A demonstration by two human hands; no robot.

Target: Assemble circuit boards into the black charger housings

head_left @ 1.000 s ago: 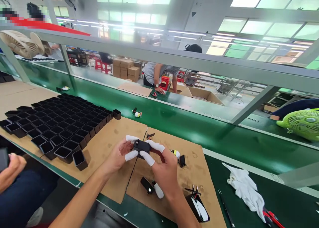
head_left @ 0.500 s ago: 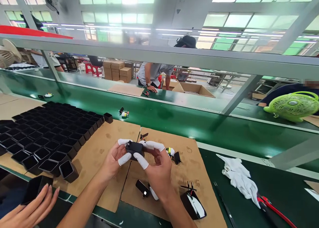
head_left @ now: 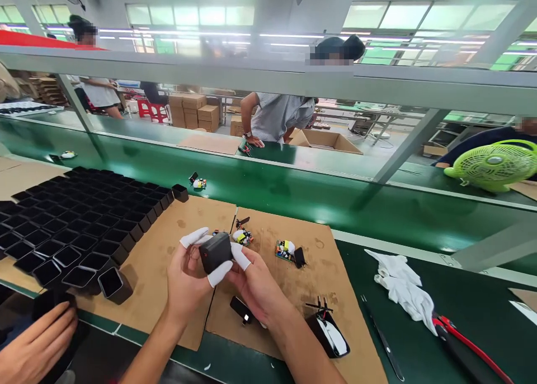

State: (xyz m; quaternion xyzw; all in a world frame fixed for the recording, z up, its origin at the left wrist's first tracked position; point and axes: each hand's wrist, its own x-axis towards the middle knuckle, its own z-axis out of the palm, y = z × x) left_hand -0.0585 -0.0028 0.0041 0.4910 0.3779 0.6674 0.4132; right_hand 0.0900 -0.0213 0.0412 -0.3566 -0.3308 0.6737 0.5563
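A black plastic case (head_left: 216, 252), box-shaped, is held up over the cardboard between my two hands. My left hand (head_left: 184, 275) grips its left and near side, with white finger cots on the tips. From the right, my right hand (head_left: 257, 286) presses its cotted fingertips against the case. Just beyond lie a circuit board (head_left: 243, 237) with yellow and white parts and a second circuit board (head_left: 286, 249) with a black plate attached. Under my right wrist is a small black part (head_left: 241, 310). An open black case (head_left: 329, 333) with white material and prongs lies to the right.
Rows of open black cases (head_left: 84, 227) fill the left. A co-worker's hand (head_left: 39, 339) holds another at lower left. Tweezers (head_left: 382, 338), a white cloth (head_left: 405, 289) and red-handled pliers (head_left: 465, 345) lie right. Beyond runs a green belt (head_left: 268, 191), with a green fan (head_left: 497, 165) behind.
The black case has been turned in my hands, so a broad, smooth face now shows. My left hand has moved slightly left. The co-worker's hand has shifted left and the person opposite leans right.
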